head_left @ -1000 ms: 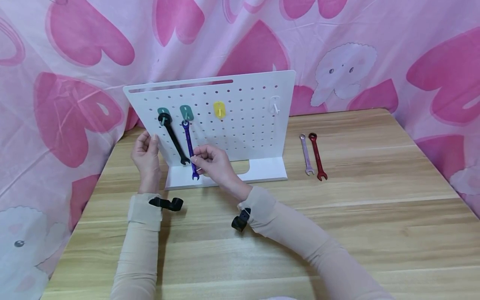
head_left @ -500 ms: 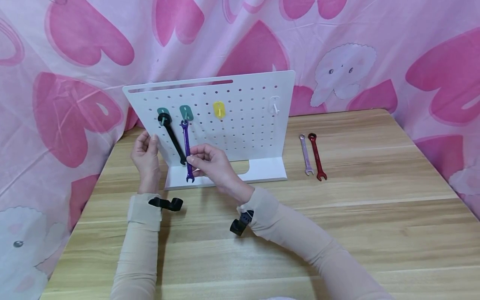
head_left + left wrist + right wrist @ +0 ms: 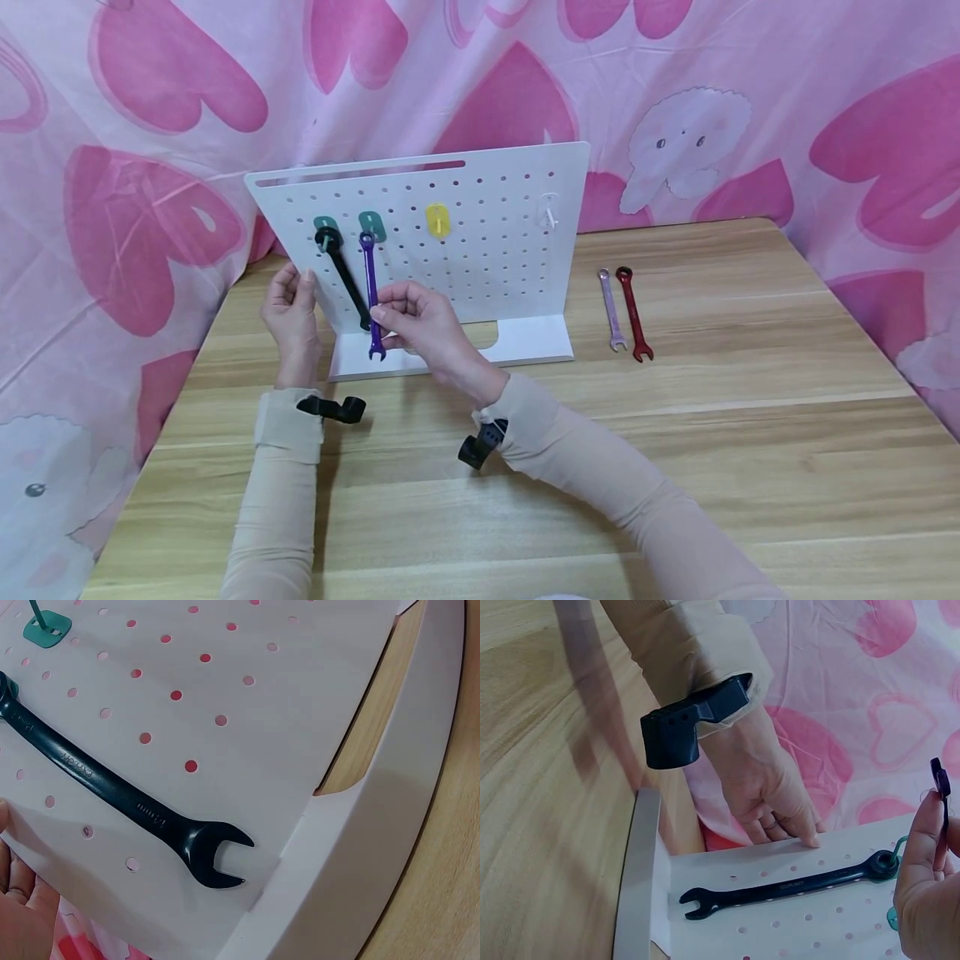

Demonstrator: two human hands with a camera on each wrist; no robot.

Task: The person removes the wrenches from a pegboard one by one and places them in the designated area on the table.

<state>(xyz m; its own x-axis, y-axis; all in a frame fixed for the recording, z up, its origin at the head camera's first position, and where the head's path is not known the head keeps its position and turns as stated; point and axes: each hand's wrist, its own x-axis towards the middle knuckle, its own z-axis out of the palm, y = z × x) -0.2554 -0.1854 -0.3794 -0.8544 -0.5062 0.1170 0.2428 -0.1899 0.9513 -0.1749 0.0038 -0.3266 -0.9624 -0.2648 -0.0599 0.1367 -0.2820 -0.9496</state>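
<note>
A white pegboard [image 3: 487, 242] stands on the wooden table. My left hand [image 3: 298, 283] holds its left edge, thumb on the front, and shows as straight fingers on the edge in the right wrist view [image 3: 780, 802]. A black wrench [image 3: 345, 279] [image 3: 127, 799] [image 3: 787, 885] hangs from the left teal hook [image 3: 327, 223]. My right hand [image 3: 384, 315] pinches the shaft of a purple wrench [image 3: 371, 292], held upright against the board. Its ring end is at the second teal hook [image 3: 372, 223]; whether it sits on the hook I cannot tell.
A yellow hook [image 3: 438, 218] and a white hook [image 3: 550, 208] on the board carry nothing. On the table right of the board lie a pale lilac wrench [image 3: 612, 308] and a red wrench [image 3: 634, 312], side by side. Pink heart-print cloth [image 3: 150, 125] surrounds the table.
My right hand has raised the purple wrench and swung it upright; its ring end has risen to the second teal hook. The left hand has stayed on the board's edge.
</note>
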